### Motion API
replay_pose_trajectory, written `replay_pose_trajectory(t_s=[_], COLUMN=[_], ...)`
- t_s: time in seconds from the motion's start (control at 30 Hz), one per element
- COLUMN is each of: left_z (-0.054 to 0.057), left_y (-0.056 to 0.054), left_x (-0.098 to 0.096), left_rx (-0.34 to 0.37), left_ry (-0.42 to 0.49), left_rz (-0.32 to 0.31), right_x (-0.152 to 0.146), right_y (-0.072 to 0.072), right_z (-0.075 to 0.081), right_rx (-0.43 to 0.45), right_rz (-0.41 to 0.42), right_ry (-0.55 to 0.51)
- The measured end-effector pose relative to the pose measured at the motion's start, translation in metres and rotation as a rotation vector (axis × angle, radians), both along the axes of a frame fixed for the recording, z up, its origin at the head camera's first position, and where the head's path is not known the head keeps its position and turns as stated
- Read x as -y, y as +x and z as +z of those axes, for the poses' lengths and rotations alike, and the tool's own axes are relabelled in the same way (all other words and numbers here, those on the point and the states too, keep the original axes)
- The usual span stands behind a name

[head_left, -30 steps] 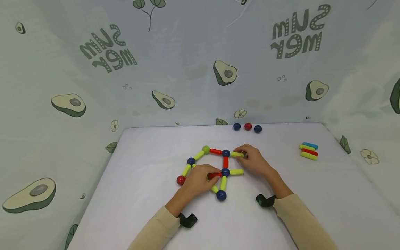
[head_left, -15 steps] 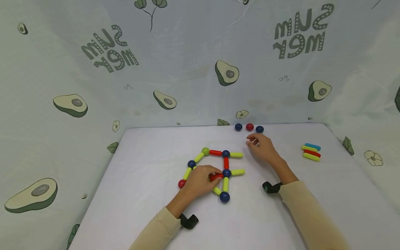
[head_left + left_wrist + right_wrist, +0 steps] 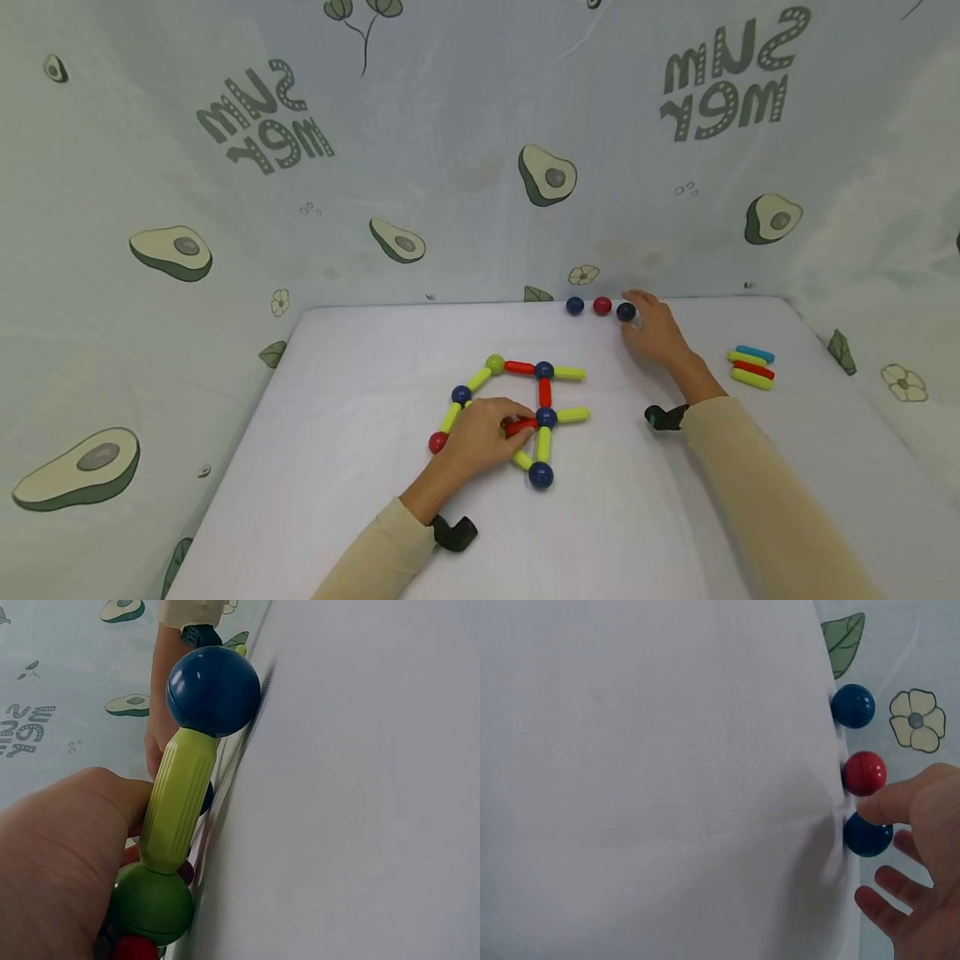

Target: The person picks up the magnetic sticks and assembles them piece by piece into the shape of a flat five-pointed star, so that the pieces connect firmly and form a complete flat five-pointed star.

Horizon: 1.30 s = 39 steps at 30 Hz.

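A flat figure of magnetic sticks and balls lies on the table. My left hand (image 3: pixel 483 433) pinches its red stick (image 3: pixel 520 427), beside the middle blue ball (image 3: pixel 547 417). Part of the figure is hidden under that hand. In the left wrist view a yellow stick (image 3: pixel 178 799) joins a blue ball (image 3: pixel 213 691) and a green ball (image 3: pixel 152 902), close to my left hand (image 3: pixel 60 855). At the table's far edge my right hand (image 3: pixel 656 333) is around a loose blue ball (image 3: pixel 868 834), its thumb (image 3: pixel 892 804) overlapping it and the other fingers spread.
A loose red ball (image 3: pixel 602 306) and another blue ball (image 3: pixel 575 306) stand in a row left of my right hand. Several loose sticks (image 3: pixel 752 368) lie together on the right of the white table (image 3: pixel 345 400). A printed cloth (image 3: pixel 465 150) hangs behind the far edge.
My right hand has left the upper yellow stick at the figure's right and moved back and right to the loose blue ball. The left hand has stayed on the red stick.
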<state>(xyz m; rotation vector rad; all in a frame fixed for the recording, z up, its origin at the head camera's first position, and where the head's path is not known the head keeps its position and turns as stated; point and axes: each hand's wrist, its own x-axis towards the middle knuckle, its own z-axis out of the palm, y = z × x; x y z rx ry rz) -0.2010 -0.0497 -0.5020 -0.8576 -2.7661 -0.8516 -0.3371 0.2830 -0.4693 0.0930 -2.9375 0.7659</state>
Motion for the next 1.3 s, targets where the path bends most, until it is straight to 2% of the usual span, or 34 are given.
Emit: replay_pose_trajectory(t_s=[0.2, 0.43, 0.53, 0.7, 0.97, 1.1, 1.3], left_z=[-0.003, -0.004, -0.005, -0.004, -0.001, 0.0, -0.002], left_y=[-0.002, 0.001, 0.001, 0.0, -0.001, 0.001, 0.004], left_x=[0.0, 0.0, -0.001, 0.0, 0.002, 0.004, 0.002], left_rx=[0.003, 0.015, 0.012, 0.004, 0.015, 0.018, 0.034], left_ry=[0.001, 0.002, 0.015, 0.028, 0.033, 0.021, 0.037], left_rz=[-0.002, 0.001, 0.004, 0.011, -0.005, 0.001, -0.006], right_x=[-0.004, -0.01, -0.01, -0.009, 0.007, 0.016, 0.025], right_y=[0.003, 0.018, 0.028, 0.047, 0.081, 0.091, 0.098], right_z=[-0.003, -0.009, -0.009, -0.014, -0.023, -0.027, -0.029], right_rx=[0.02, 0.104, 0.097, 0.058, 0.041, 0.039, 0.037], right_rz=[-0.036, 0.012, 0.003, 0.035, 0.074, 0.111, 0.146], right_ry=[-0.02, 0.003, -0.042, -0.111, -0.258, -0.324, -0.368])
